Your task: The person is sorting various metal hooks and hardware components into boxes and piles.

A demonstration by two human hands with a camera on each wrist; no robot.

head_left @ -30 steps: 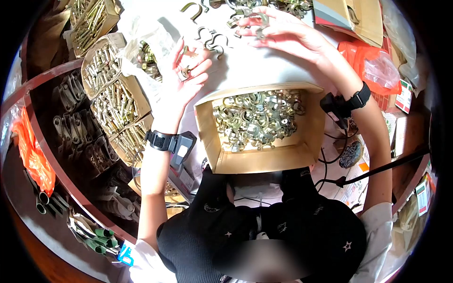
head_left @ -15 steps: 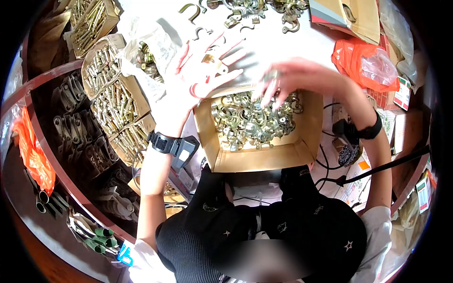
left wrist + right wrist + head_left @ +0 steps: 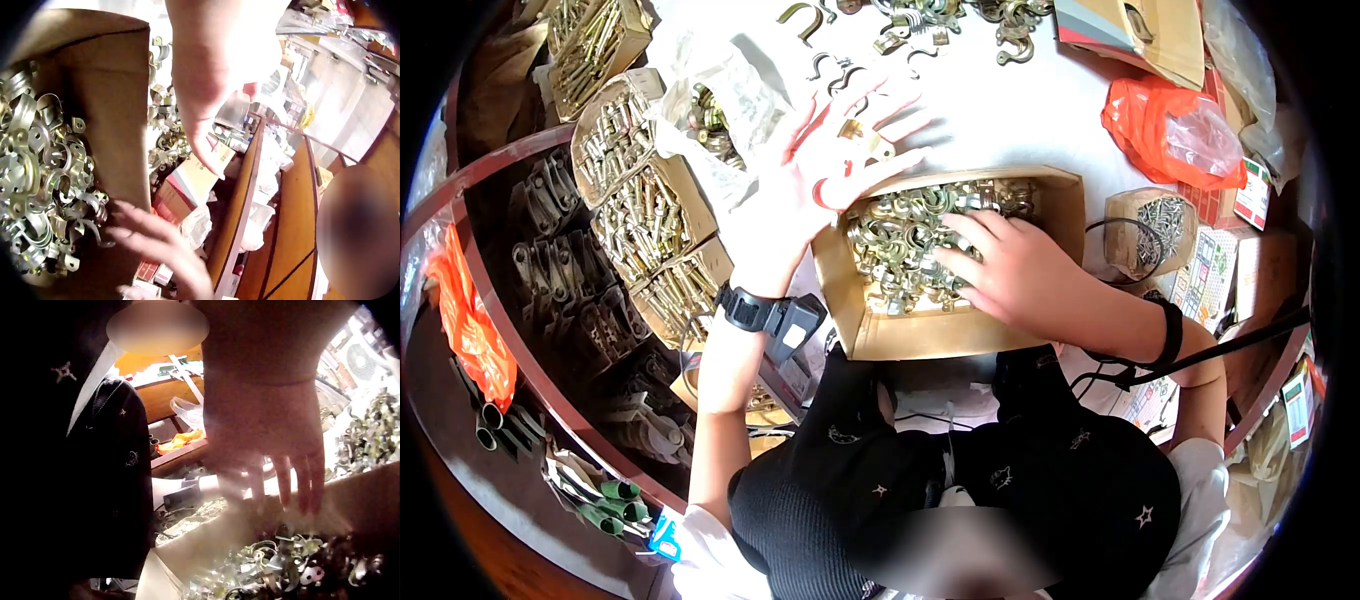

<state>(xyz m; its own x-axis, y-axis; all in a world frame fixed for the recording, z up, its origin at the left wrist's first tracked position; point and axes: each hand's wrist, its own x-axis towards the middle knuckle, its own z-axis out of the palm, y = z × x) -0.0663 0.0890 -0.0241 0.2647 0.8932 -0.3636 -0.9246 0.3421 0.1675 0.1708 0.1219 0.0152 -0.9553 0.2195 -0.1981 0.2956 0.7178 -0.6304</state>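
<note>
A cardboard box (image 3: 950,343) full of curved metal pipe clamps (image 3: 905,235) stands in front of the person's lap. My right hand (image 3: 1025,270) reaches over its right side, palm down, with its fingertips at the heap. The right wrist view shows those fingers (image 3: 284,484) hanging nearly straight over the clamps. Beyond the box's far left corner is my left hand (image 3: 825,175), palm up with fingers spread. On its palm lies a brass-coloured clamp (image 3: 867,140), with a red ring-shaped thing (image 3: 832,193) near the thumb.
More clamps (image 3: 920,15) lie loose across the white tabletop at the far side. Boxes of bolts (image 3: 645,215) line the left, beside a clear plastic bag (image 3: 720,90). To the right are a red bag (image 3: 1170,140) and a small box of screws (image 3: 1155,230).
My right hand has come from the clamps at the far side of the table back toward me and down to the box. My left hand's fingers have spread from a looser curl.
</note>
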